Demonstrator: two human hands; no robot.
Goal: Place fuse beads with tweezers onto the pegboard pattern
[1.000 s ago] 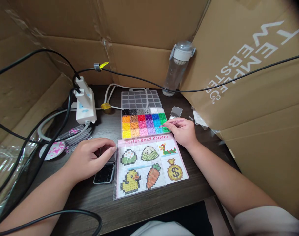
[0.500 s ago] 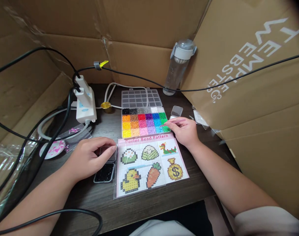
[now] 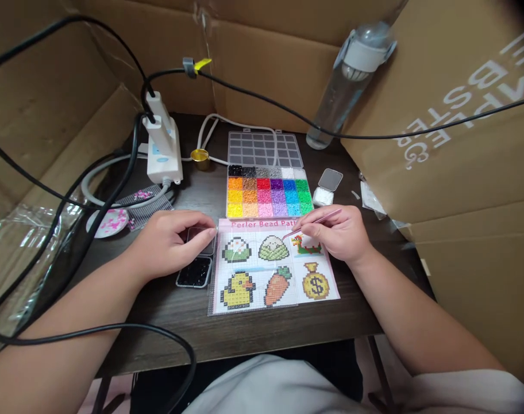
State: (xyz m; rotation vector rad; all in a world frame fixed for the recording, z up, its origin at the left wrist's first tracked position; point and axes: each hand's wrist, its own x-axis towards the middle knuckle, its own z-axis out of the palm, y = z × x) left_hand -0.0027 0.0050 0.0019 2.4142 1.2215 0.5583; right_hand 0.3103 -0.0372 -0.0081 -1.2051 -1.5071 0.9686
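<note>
My right hand (image 3: 346,233) pinches pink tweezers (image 3: 316,222), their tips over the white rice-ball picture on the pattern sheet (image 3: 318,306). Whether a bead sits in the tips is too small to tell. Over the sheet's left part lies a clear pegboard (image 3: 211,302), and beads appear to cover parts of the pictures. My left hand (image 3: 173,241) rests at the board's left edge, thumb and index finger slightly apart, partly hiding a small box of black beads (image 3: 194,272). Behind the sheet stands the divided bead case (image 3: 270,192), sorted by colour, its clear lid (image 3: 265,149) laid back.
A small box of white beads (image 3: 323,196) stands right of the case. At the back are a water bottle (image 3: 348,86), a gold cup (image 3: 200,159) and a power strip (image 3: 165,155). Black cables (image 3: 111,230) cross the left side. Cardboard walls (image 3: 262,69) enclose the table.
My right hand has brought the tweezers from the blue beads in the case toward me, over the rice-ball picture. My left hand stays at the board's edge. The camera view has shifted.
</note>
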